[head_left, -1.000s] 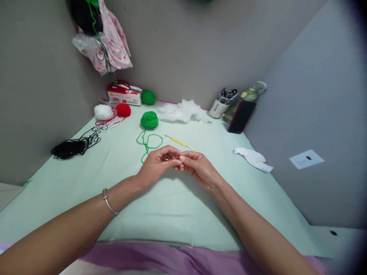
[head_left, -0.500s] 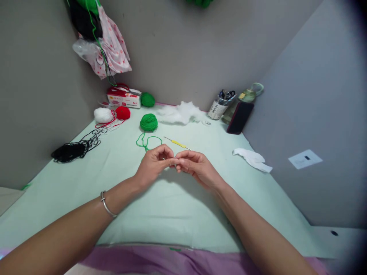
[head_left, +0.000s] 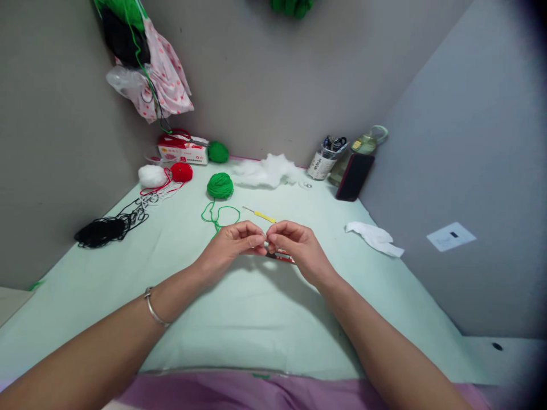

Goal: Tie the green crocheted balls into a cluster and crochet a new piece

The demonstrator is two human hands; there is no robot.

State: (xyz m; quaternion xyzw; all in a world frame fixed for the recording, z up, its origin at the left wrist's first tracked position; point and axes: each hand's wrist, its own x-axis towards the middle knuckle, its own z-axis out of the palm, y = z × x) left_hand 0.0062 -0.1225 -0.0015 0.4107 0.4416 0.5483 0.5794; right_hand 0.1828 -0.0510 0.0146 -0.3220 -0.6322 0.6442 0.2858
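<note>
Left hand (head_left: pixel 233 246) and right hand (head_left: pixel 304 250): fingertips pinched, near each other; contents cannot be told. Slim red-and-black item (head_left: pixel 284 257): between hands, partly hidden by the nearer right, long axis roughly crosswise.

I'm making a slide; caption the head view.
Left hand and right hand close together before a yellow-handled tool and green yarn ball.

The place looks like a home, in a corner used for yarn craft. A table (head_left: pixel 213 336) with pale green cloth stands against grey walls (head_left: pixel 265 97); on it are a crochet hook (head_left: pixel 265 216), a green yarn ball (head_left: pixel 220 186) and white fibre stuffing (head_left: pixel 269 172). A smartphone (head_left: pixel 356 176), a water bottle (head_left: pixel 364 143) and a pen cup (head_left: pixel 320 166) also look domestic.
</note>
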